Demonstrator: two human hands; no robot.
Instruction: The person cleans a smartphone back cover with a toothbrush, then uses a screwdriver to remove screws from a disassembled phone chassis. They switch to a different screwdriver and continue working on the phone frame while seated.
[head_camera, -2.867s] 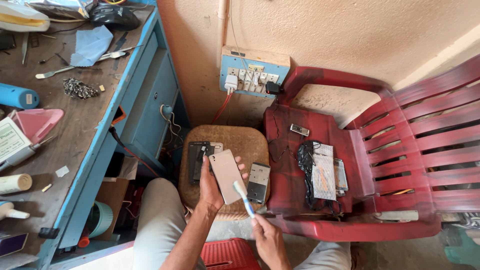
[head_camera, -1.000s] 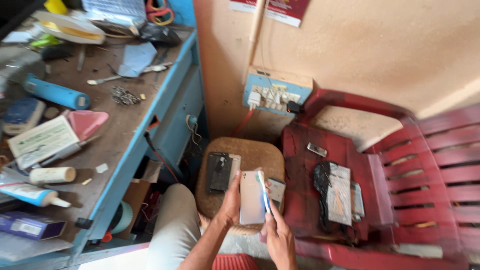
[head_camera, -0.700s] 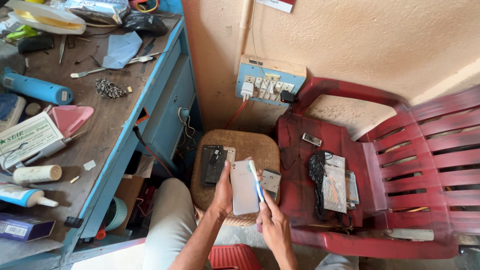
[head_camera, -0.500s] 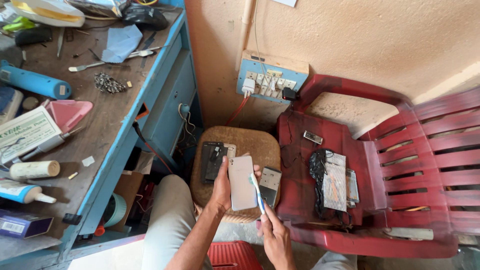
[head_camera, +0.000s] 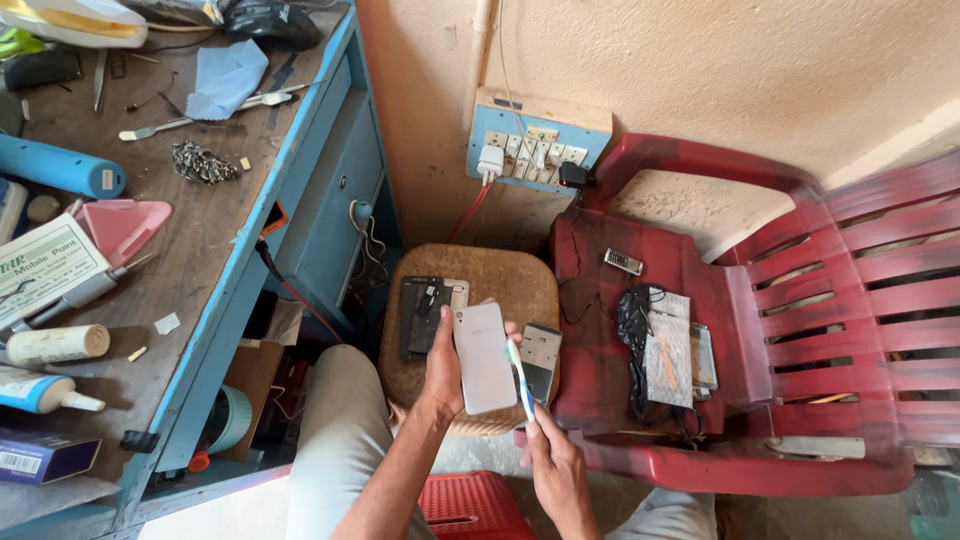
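White phone body (head_camera: 484, 358), back face up, held upright over a round wooden stool (head_camera: 500, 275); left hand (head_camera: 445, 365) grasps it along its left edge, thumb on the rim. Toothbrush (head_camera: 520, 378), white and blue, gripped in the clenched right hand (head_camera: 553, 460), head resting against the phone's right edge. Step in hand, by judgement: brushing dust or residue from the phone's side seam. Next move likely calls for a steady grip on the phone and short strokes along the edge, brush kept clear of the parts lying below.

On the stool: dark opened phone (head_camera: 424, 315) to the left, a second opened handset (head_camera: 541, 358) to the right, partly behind the brush.

Red plastic chair (head_camera: 820, 300), right: small candybar phone (head_camera: 623, 262), black cable bundle (head_camera: 633, 330), flat packet (head_camera: 668, 348).

Wall: blue switchboard (head_camera: 535, 150) with plugs.

Left: blue-edged workbench (head_camera: 150, 270) carrying a blue cylinder (head_camera: 60, 167), pink tray (head_camera: 125, 225), tubes and tweezers.
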